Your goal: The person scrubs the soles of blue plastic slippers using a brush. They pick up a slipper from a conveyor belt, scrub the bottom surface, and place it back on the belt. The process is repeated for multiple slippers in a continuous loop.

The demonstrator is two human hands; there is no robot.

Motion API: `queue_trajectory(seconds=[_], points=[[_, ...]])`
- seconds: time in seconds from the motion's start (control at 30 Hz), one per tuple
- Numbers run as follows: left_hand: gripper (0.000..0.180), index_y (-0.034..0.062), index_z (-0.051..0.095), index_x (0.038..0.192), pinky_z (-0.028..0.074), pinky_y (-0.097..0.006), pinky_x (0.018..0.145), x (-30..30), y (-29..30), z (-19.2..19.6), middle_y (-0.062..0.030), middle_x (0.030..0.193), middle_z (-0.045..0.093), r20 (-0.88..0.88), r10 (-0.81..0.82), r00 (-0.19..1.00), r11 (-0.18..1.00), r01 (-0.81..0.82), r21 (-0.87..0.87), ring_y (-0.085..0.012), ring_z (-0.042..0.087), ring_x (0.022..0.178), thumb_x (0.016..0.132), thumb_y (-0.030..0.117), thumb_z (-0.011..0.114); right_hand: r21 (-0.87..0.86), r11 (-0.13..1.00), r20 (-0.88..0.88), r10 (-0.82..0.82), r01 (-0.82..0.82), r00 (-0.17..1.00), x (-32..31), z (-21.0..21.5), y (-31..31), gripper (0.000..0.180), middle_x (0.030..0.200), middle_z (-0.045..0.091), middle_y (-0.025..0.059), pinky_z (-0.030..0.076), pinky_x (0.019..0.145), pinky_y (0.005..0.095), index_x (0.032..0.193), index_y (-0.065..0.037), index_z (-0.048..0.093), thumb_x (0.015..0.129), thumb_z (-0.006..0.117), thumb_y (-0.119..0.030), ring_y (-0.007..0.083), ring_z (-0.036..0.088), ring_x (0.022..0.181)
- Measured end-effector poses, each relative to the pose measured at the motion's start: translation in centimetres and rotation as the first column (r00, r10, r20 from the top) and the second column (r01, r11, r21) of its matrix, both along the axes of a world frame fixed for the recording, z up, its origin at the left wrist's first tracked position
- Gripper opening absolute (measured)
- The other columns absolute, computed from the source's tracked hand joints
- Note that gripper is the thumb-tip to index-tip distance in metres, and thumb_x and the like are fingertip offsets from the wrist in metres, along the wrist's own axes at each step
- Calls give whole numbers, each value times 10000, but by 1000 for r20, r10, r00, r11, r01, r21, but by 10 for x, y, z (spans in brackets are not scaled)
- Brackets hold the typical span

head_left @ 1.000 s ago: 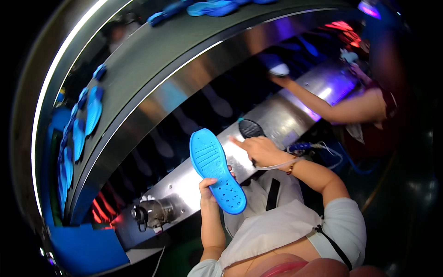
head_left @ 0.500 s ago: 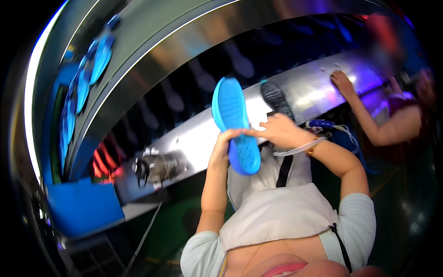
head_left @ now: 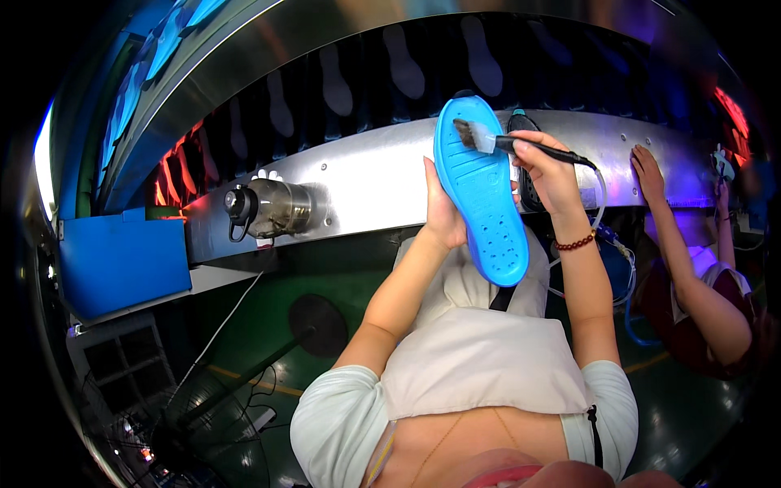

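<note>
Supporting: left hand (head_left: 444, 218), fingers gripping the blue sole (head_left: 486, 203) from beneath, forearm slanting up
Brush (head_left: 482, 140): in the right hand's (head_left: 555, 180) closed fingers, bristles over the sole's upper half
Sole: tilted, counter (head_left: 374, 179) behind its upper part

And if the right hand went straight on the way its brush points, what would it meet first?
Most likely the blue sole in the left hand: the brush in the right hand points across its upper part. Whether the bristles touch is hard to tell.
</note>
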State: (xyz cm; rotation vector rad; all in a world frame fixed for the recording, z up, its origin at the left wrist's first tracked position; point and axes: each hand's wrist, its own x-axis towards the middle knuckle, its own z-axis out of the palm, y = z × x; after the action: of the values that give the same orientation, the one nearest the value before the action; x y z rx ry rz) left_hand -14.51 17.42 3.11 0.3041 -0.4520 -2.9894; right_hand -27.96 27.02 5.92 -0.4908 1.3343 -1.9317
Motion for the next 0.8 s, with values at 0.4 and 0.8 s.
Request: queue_trajectory(seconds=[0.4,0.8], points=[[870,67,371,1255,415,-418,884,-16,11,-7,-159,1116,509,152,211,966,972,-190,-139,-276,510,1021,776,731,75,111,989,-509,-30,101,860,4,12,-30,144,794,630,37,439,641,188,893,2,640,763,633,-61,69,556,707],[949,41,395,1234,490,-444,784,11,-32,3,-210,997,557,72,114,991,977,-99,-187,-315,578,903,734,770,49,315,915,-590,396,-252,704,26,49,29,145,744,640,73,469,595,225,848,2,652,730,643,-82,106,589,626]])
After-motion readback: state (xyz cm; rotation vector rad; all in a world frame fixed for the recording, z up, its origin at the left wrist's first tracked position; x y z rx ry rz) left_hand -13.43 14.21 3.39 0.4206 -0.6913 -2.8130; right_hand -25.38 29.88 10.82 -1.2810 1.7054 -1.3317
